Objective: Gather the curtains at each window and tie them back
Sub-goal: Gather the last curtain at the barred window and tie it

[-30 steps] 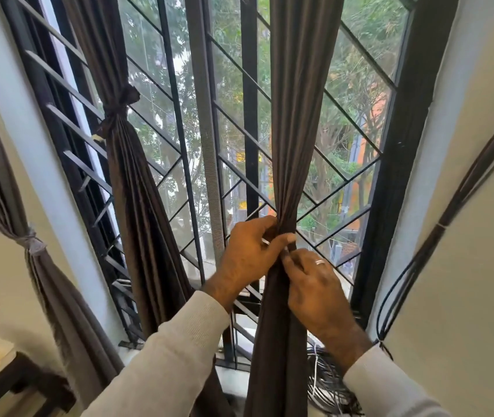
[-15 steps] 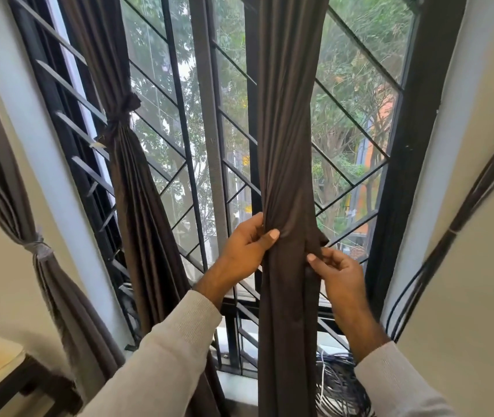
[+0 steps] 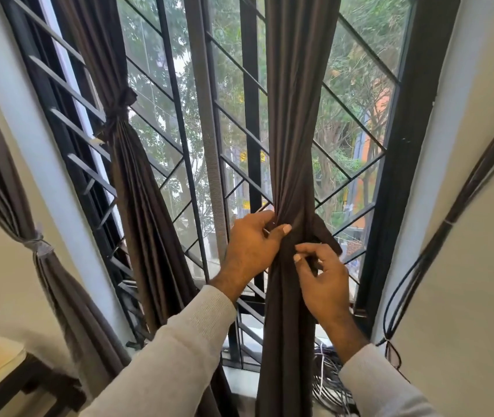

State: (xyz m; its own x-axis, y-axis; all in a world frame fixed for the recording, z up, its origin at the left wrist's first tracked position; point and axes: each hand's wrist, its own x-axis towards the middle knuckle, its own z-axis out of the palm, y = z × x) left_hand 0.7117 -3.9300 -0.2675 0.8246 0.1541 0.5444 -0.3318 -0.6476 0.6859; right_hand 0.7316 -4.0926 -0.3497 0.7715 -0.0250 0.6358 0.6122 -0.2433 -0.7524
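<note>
Since half a second ago: both hands closer together on the curtain [image 3: 295, 115], a dark tie strip [image 3: 325, 233] now showing at its right edge. Left hand [image 3: 251, 248]: grip clamped round the bunched cloth, holding the gather while it is bound. Right hand [image 3: 324, 275]: fingers curled, pinching the strip just below. Left of this curtain: another curtain [image 3: 131, 164], already tied; window bars [image 3: 179, 115] behind.

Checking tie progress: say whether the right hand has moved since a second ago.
Yes. The right hand shifted rightward off the dark brown gathered curtain, toward the black window frame.
</note>
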